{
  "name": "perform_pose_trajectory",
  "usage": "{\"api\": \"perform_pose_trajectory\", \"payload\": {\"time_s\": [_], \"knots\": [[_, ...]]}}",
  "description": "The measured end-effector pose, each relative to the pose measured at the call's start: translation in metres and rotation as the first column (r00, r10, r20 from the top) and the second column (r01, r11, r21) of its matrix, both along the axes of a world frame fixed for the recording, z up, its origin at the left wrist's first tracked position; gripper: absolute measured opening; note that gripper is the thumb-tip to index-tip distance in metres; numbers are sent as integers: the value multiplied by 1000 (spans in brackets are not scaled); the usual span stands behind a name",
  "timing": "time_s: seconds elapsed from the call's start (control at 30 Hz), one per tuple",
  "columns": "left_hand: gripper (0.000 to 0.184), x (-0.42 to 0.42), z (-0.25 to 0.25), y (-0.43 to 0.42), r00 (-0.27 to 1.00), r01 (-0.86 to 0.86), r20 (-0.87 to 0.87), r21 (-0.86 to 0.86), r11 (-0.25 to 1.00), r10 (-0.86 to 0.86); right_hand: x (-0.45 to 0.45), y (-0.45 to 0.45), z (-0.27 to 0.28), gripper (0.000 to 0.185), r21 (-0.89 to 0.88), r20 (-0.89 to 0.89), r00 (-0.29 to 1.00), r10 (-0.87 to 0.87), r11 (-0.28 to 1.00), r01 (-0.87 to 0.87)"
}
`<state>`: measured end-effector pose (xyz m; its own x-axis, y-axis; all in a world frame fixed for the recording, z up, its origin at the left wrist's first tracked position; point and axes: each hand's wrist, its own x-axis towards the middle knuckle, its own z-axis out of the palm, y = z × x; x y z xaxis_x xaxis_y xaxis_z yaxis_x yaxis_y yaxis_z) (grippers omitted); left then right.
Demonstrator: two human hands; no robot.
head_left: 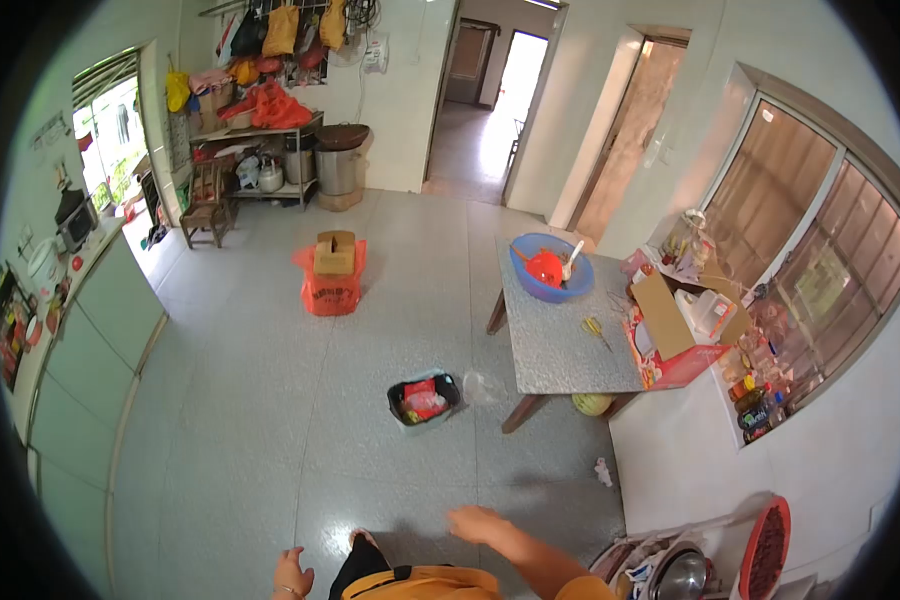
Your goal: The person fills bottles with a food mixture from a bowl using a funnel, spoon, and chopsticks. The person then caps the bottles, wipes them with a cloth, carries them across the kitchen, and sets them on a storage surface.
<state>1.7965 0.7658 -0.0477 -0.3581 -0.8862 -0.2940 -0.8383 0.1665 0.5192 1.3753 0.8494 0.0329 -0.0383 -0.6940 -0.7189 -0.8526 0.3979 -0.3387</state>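
Observation:
My left hand (292, 573) is low in the view, beside my dark trouser leg. Its fingers are apart and nothing is in them. Over the grey floor, my right hand (478, 523) is held in front of my yellow top (425, 583). The fingers look loosely curled, with no object showing in them. Nearest ahead of both hands is a small waste bin (425, 425) with a dark liner and red and white packaging inside. A clear plastic bag (482, 387) lies beside it. Neither hand touches these things.
A table (570, 365) at right bears a blue basin (553, 288), scissors (596, 330) and an open cardboard box (685, 325). A red bag with a carton (333, 280) stands on the floor. Counters (80, 360) line the left; metal bowls (678, 575) sit low right.

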Motion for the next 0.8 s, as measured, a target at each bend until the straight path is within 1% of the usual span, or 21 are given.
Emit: {"api": "perform_pose_trajectory", "payload": {"time_s": [0.03,0.07,0.1,0.13,0.17,0.2,0.27,0.3,0.33,0.37,0.4,0.43,0.5,0.53,0.6,0.63,0.7,0.73,0.77,0.8], "knots": [[52,-7,13,-34,998,61,20,14,998,-61,1,-12,-13,38,-5,-6,1000,-10,1000,10],[52,-16,25,-67,991,124,41,28,992,-125,1,-23,-27,40,-44,0,1000,29,999,-29],[52,-25,30,-98,990,137,39,28,990,-138,0,-37,-36,42,-79,7,998,67,995,-67],[51,-36,31,-126,981,191,21,9,982,-191,-1,-54,-40,42,-74,8,998,55,996,-54],[51,-46,38,-151,970,244,5,-7,970,-244,-2,-69,-42,42,-61,96,995,4,998,1],[51,-58,46,-175,965,261,7,0,965,-261,-2,-84,-45,42,-46,183,982,-50,997,59],[52,-93,64,-220,901,417,126,21,909,-416,-8,-109,-61,44,-64,156,985,-79,994,90],[52,-105,60,-242,890,439,127,17,899,-437,-13,-121,-71,45,-83,128,988,-90,991,101],[53,-118,52,-262,878,469,74,56,881,-472,-20,-133,-80,45,-86,127,985,-114,988,125],[54,-131,42,-284,863,500,21,96,860,-504,-28,-144,-90,44,-43,94,985,-146,988,150],[55,-142,32,-308,822,558,46,135,819,-568,-37,-153,-99,43,1,61,983,-175,985,175],[55,-151,24,-330,810,574,47,137,807,-585,-45,-162,-104,43,3,63,979,-195,981,195],[55,-167,11,-379,726,663,58,207,719,-686,-66,-185,-113,40,-39,-10,978,-209,977,208],[55,-175,2,-407,712,676,68,203,708,-699,-81,-204,-117,40,-47,-4,974,-228,973,227],[57,-172,-14,-452,716,668,125,162,726,-687,-101,-234,-133,37,51,-40,978,-205,977,207],[57,-172,-19,-477,702,679,135,167,715,-699,-112,-257,-140,37,50,-29,975,-222,973,224],[46,-177,-31,-527,818,555,-4,272,786,-576,-140,-308,-149,34,-127,-41,978,-207,972,200],[46,-176,-41,-548,812,564,-7,273,780,-584,-151,-337,-119,33,-159,-9,970,-245,958,240],[49,-175,-56,-567,906,417,-68,297,859,-417,-161,-368,-85,32,-188,20,960,-279,942,278],[52,-170,-75,-584,965,260,-124,333,907,-231,-172,-394,-87,32,-231,40,959,-281,931,282]]}}
